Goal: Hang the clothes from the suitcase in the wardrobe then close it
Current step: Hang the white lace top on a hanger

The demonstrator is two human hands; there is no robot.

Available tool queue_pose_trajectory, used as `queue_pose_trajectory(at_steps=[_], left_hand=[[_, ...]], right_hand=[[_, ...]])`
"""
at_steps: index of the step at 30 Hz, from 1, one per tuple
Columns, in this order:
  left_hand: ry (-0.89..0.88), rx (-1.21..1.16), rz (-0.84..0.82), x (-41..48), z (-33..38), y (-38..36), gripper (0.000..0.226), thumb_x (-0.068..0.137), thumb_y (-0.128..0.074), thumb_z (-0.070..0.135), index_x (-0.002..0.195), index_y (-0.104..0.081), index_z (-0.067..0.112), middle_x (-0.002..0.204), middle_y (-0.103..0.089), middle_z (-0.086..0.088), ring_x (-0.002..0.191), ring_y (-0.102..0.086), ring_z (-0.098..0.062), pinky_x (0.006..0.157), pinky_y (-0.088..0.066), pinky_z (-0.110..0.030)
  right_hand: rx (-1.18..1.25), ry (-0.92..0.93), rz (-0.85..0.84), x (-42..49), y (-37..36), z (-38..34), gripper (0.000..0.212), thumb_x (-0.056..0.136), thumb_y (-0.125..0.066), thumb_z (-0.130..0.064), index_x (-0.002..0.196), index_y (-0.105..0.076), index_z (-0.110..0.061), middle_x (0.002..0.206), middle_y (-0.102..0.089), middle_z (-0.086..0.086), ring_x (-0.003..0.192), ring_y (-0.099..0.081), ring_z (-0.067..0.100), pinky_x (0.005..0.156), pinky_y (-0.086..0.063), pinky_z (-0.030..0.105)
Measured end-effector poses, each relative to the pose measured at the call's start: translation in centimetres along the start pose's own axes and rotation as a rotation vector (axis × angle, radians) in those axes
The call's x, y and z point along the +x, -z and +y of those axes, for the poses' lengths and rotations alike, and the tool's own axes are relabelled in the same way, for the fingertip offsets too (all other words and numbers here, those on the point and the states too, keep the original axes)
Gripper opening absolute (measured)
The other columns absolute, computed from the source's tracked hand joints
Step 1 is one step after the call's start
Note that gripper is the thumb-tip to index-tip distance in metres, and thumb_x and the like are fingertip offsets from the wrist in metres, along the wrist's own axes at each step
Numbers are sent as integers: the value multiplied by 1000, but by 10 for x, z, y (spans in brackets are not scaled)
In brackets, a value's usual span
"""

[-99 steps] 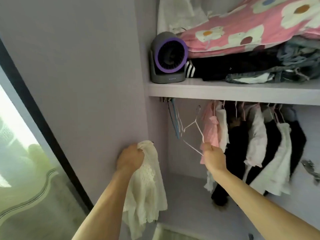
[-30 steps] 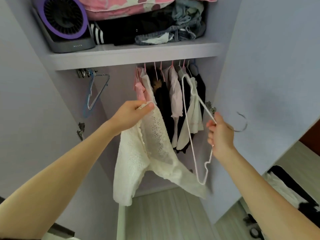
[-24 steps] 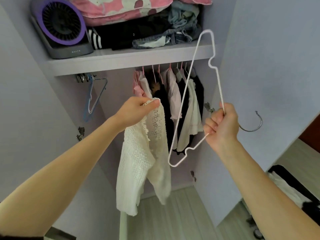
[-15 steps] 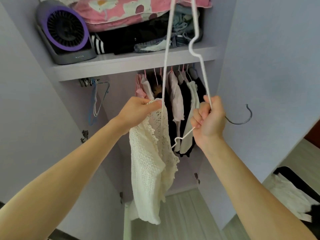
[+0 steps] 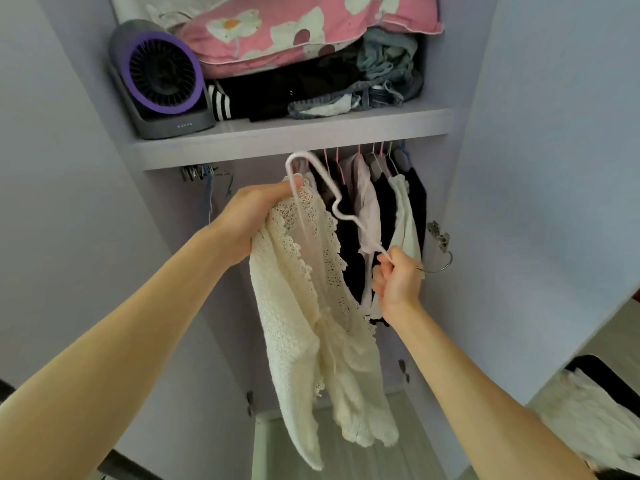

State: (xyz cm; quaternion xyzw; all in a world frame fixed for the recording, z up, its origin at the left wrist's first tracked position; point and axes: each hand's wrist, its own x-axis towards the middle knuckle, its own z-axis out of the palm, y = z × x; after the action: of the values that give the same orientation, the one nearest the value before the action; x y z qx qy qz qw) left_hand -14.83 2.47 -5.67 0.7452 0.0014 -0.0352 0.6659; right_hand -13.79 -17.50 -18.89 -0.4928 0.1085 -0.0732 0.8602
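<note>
1. Facing up into the open wardrobe (image 5: 256,173) in the head view, pale lilac panels fill most of the sight: the left door (image 5: 69,168) and the right door (image 5: 554,150) both stand swung out, framing a narrow opening
2. The shelf (image 5: 294,140) carries a grey fan with a purple ring (image 5: 159,81) at its left end. Beside it are folded dark clothes (image 5: 284,91) with pink flowered bedding (image 5: 294,26) stacked on top, packed up to the right wall
3. Under the shelf, hanging clothes (image 5: 384,209) in black, white and pink crowd the right half. A few spare hangers (image 5: 207,181) dangle at the far left, with open room between the two groups
4. The left hand (image 5: 249,220) grips the cream knit top (image 5: 311,306) bunched at its neckline, fingers curled tight. The top hangs free in front of that gap, its hem above the wood floor (image 5: 363,459)
5. The right hand (image 5: 396,278) is fisted round the neck of the white wire hanger (image 5: 334,199), and the metal hook (image 5: 440,265) pokes out toward the right door. The hanger's far end loops up just below the shelf edge, and one of its wires runs down inside the top's neck opening beside the left hand
6. The suitcase (image 5: 602,382) lies open at lower right, past the right door's edge, with white fabric inside
</note>
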Motion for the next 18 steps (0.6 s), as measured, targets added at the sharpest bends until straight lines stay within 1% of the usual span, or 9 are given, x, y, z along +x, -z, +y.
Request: queue_pose_trajectory(at_steps=[2,4,5,8,10,11,13,15,18], left_hand=[[13,-27,-52,-1,2,-3,40,89,-69,45,118,-74,18,118,-73,0,109,-70,-20,103,-49,-44],[-15,-14,-75,-1,6,-6,48,81,-74,53,118,-74,21,127,-69,2,119,-64,-21,108,-44,-45],[-24,-8,-46,-1,8,-5,47,81,-75,52,116,-75,21,127,-69,1,118,-65,-22,107,-46,-46],[-41,-32,133,1,13,12,33,88,-72,44,104,-77,15,104,-77,-5,97,-74,-26,93,-56,-43],[-64,-11,259,5,9,37,36,82,-76,49,100,-78,18,106,-76,0,104,-71,-22,98,-51,-40],[-87,68,311,7,5,47,37,81,-76,52,98,-78,19,110,-73,6,110,-66,-17,102,-45,-36],[-158,359,340,5,-7,60,40,88,-68,54,99,-76,17,105,-67,13,107,-59,-8,95,-38,-26],[-233,616,272,4,-20,62,58,91,-57,63,94,-74,8,87,-66,11,88,-61,-8,79,-42,-28],[-254,1024,213,3,-31,53,56,93,-47,68,82,-71,19,57,-56,9,60,-56,-15,60,-42,-28]], right_hand=[[84,-25,8,2,-14,-3,32,85,-41,-10,55,-35,-20,47,-19,-6,43,-13,11,46,-7,27],[69,-28,12,6,-25,0,31,86,-40,-10,59,-30,-20,47,-19,-6,43,-13,11,46,-8,28],[31,-30,15,8,-28,5,30,85,-42,-11,59,-29,-20,48,-19,-5,44,-13,12,46,-8,28],[-155,-3,21,13,-18,15,25,75,-50,-18,55,-37,-21,51,-23,-5,50,-17,12,44,-16,23],[-398,118,-34,20,-1,18,38,75,-54,-18,42,-37,-26,44,-27,-11,50,-21,12,51,-25,23],[-536,195,-93,22,7,17,44,77,-55,-16,40,-33,-25,43,-26,-10,48,-21,11,53,-26,24],[-742,291,-202,22,15,12,46,79,-58,-14,42,-30,-21,43,-25,-4,45,-21,11,49,-20,23],[-791,339,-221,20,10,2,45,79,-62,-10,43,-34,-15,43,-26,0,44,-24,12,46,-18,22],[-793,383,-251,17,-15,-28,42,79,-62,-8,44,-40,-7,43,-27,2,44,-27,16,46,-20,22]])
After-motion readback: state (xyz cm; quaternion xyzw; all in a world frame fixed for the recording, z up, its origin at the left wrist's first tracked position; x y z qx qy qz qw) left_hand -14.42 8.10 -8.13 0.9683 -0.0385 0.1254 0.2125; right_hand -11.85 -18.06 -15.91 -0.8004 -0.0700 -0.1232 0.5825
